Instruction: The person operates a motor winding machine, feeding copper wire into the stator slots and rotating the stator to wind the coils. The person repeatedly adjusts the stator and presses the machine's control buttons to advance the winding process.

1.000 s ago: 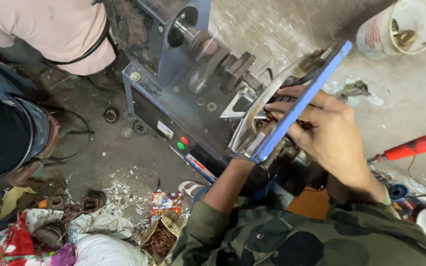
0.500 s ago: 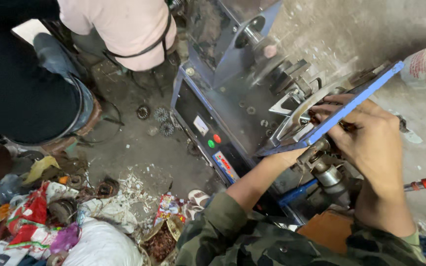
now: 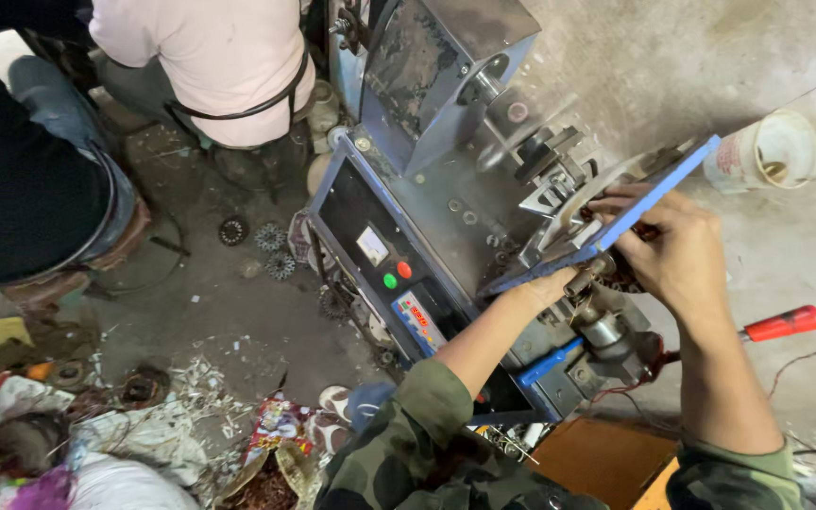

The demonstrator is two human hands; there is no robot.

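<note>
Both hands [image 3: 616, 260] at blue panel [image 3: 616, 227]

A machine [image 3: 446, 217] is standing on the floor [image 3: 191, 293], with a flat board [image 3: 606, 227] lying tilted across its right side. Both hands are sitting at that board: the left hand [image 3: 545, 283] under it, the right hand [image 3: 677, 250] over it. A cup [image 3: 767, 151] is standing right of the machine, a screwdriver [image 3: 781, 324] lying nearer. Another person [image 3: 210, 57] is sitting behind, at left.

My right hand [image 3: 682, 260] is raised in front of me, wrist bent, fingers [image 3: 616, 203] curled inward in a pinch. My left hand [image 3: 545, 288] reaches forward just beside it, forearm bare below a rolled camouflage sleeve, fingers mostly hidden
</note>
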